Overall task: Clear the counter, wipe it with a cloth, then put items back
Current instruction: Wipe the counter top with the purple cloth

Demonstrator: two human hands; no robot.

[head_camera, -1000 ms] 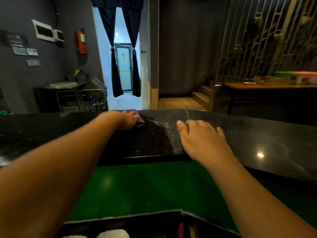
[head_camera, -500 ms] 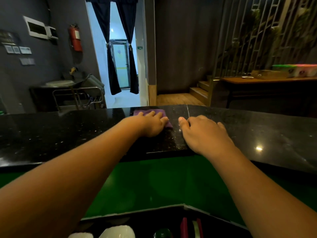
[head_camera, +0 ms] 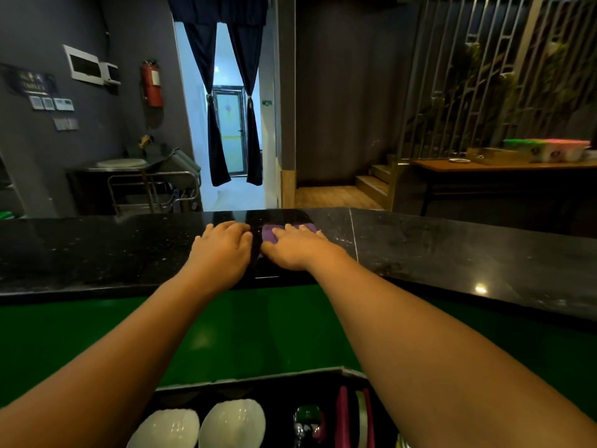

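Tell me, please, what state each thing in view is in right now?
Purple cloth: flat on the counter, under the right hand.
Right hand: palm down on the cloth.
Left hand: flat on the bare counter, beside the cloth.
Black counter: nothing else on the visible top.

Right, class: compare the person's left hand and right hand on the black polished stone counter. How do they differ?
The left hand rests on the bare black polished stone counter; the right hand lies on a purple cloth. The right hand is nearer the counter's pale seam than the left. Both are palm down, fingers stretched forward.
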